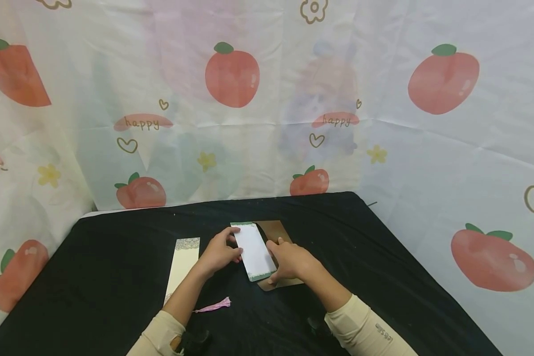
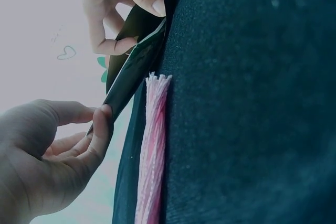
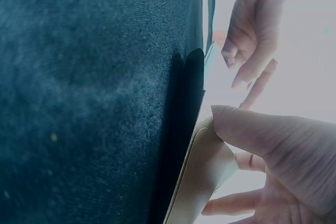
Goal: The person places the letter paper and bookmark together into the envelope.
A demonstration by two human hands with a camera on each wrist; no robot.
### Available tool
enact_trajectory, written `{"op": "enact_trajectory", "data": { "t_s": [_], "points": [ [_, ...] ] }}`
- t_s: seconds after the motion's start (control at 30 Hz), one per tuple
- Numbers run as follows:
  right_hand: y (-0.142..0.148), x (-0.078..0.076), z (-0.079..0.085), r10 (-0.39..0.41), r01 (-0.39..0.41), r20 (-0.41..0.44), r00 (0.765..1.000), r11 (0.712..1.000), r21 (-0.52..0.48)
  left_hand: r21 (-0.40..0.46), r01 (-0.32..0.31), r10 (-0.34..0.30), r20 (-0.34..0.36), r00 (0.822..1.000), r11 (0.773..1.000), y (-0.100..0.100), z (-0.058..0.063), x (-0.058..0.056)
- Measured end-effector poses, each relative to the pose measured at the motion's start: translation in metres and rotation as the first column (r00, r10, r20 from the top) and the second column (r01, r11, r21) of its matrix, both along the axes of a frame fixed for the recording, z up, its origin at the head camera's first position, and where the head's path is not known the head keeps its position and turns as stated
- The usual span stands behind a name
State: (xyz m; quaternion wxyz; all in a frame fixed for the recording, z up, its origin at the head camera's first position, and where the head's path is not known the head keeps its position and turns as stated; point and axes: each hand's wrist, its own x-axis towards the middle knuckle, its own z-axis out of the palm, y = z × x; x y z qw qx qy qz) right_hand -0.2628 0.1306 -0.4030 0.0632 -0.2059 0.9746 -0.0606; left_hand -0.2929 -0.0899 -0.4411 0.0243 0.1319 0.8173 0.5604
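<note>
My left hand (image 1: 218, 253) pinches the left edge of a white card (image 1: 254, 251) with green patterned ends. The card is tilted, its right side over a brown paper sleeve (image 1: 276, 231); how far it sits inside, I cannot tell. My right hand (image 1: 290, 259) grips the sleeve near its left edge, beside the card. In the right wrist view, the thumb presses on the brown paper (image 3: 202, 174) with fingers behind it. The left wrist view shows the card's dark edge (image 2: 126, 80) between thumb and fingers, and the sleeve standing partly open under the right hand.
A cream strip (image 1: 183, 262) with a lace-like printed end lies left of the left hand, partly hidden by the forearm. A pink tassel (image 1: 215, 305) lies nearer me on the black cloth (image 1: 115, 277). A fruit-printed curtain (image 1: 267, 148) hangs behind the table.
</note>
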Motion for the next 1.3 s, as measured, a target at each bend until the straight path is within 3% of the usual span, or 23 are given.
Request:
{"op": "enact_trajectory", "data": {
  "t_s": [0.37, 1.3],
  "points": [
    [-0.0004, 0.0014, 0.0005, 0.003, -0.003, 0.01, 1.0, 1.0, 0.0, -0.03, -0.05, 0.049, -0.023, 0.999, 0.998, 0.0007, 0.0007, 0.0019],
    [-0.0045, 0.0054, 0.003, 0.034, -0.034, 0.015, 0.999, 0.999, -0.002, -0.008, -0.028, 0.028, -0.031, 0.999, 1.0, 0.0035, -0.0059, -0.0006]
  ]
}}
